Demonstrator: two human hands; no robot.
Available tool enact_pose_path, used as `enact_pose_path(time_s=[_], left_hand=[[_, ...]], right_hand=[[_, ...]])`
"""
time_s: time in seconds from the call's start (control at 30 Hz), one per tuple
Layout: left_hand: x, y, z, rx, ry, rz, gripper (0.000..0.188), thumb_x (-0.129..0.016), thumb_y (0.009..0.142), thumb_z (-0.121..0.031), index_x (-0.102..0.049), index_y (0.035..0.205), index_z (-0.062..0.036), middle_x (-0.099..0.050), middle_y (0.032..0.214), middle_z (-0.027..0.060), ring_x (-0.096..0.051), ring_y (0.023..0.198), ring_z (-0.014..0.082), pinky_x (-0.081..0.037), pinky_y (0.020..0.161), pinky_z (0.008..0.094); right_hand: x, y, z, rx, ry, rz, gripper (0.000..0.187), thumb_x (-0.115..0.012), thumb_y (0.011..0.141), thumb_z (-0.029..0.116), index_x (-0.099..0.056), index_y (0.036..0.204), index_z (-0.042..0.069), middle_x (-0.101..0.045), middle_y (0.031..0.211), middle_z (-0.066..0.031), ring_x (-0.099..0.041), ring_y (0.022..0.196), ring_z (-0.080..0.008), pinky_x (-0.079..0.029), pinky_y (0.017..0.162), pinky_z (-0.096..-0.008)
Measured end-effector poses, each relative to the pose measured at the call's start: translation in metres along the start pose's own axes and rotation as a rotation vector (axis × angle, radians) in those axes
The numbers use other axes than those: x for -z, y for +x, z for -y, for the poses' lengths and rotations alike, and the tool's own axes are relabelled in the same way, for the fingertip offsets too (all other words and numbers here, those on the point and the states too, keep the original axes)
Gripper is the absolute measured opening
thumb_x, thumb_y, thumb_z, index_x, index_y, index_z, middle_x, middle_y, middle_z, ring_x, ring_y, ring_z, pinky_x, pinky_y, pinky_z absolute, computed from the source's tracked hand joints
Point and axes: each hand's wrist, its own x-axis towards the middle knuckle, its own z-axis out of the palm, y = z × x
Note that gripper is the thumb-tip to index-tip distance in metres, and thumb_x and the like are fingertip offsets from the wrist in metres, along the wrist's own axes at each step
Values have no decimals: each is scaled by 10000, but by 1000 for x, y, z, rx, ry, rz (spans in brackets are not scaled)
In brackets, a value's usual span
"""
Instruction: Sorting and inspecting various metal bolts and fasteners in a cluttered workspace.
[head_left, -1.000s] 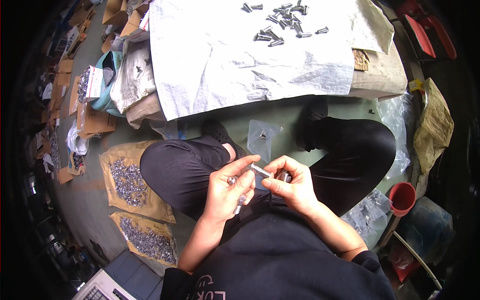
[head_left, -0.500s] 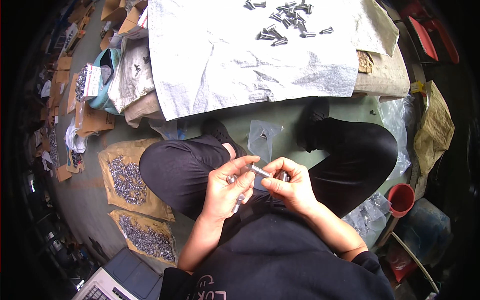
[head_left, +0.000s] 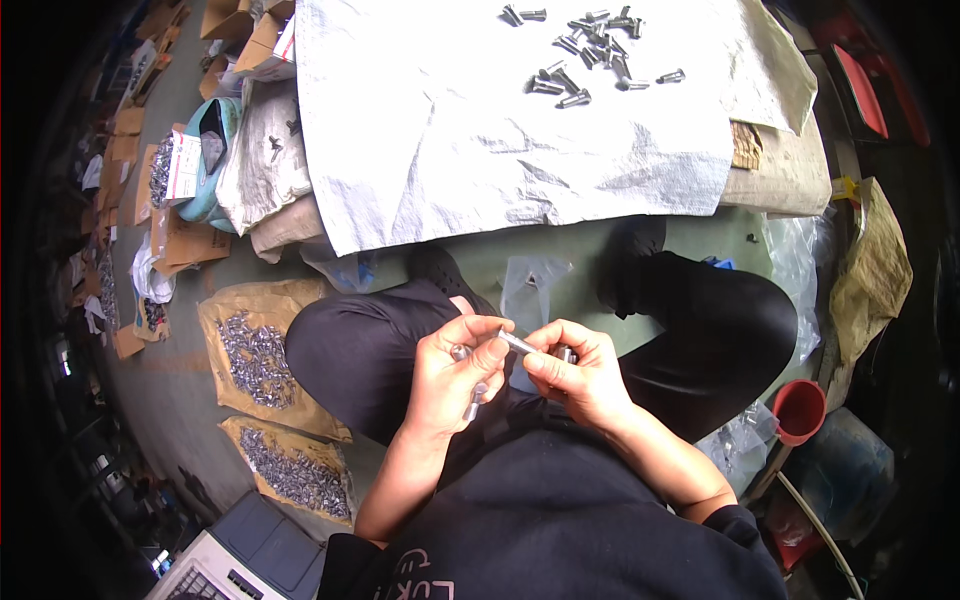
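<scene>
Seated person, legs crossed on a green floor, both hands raised over the lap; left hand point(head_left: 455, 375) curled nearly closed, thumb and fingers pinching a small silver metal pin point(head_left: 518, 344) at its near end, a second metal piece point(head_left: 472, 404) hanging below its palm; right hand point(head_left: 578, 372) likewise curled, fingertips closed on the pin's other end, so the pin spans the gap between the two hands; clear plastic bag point(head_left: 530, 285) on the floor just beyond the hands, between the knees; white woven sack cloth point(head_left: 480, 140) spread ahead, bearing a loose cluster of metal pins point(head_left: 585, 55) at its far side, well apart from the hands; two brown paper sheets point(head_left: 262, 355) heaped with small metal parts point(head_left: 255, 350) to the person's left; red plastic cup point(head_left: 800, 410) to the right, beside crumpled clear plastic; cardboard boxes point(head_left: 185, 235) at far left.
</scene>
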Motion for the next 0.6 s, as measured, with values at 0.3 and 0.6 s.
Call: enact_pose_path(time_s=[0.3,0.6], left_hand=[[24,37,-55,63,-254,-138,198,-548,839,-168,-554,981,-30,-512,653,20,-432,416,92,-287,344,196],[99,115,-215,-236,-393,-251,131,-579,817,-214,-551,919,-138,-489,673,-3,-387,466,91,-252,366,202]], right_hand=[[0,27,42,-223,118,-4,166,-559,805,73,-518,954,11,-474,644,-42,-410,503,-95,-297,404,-197],[-17,66,138,-289,-127,174,183,-575,755,-6,-533,933,-12,-549,779,-84,-542,606,-162,-421,442,-245]])
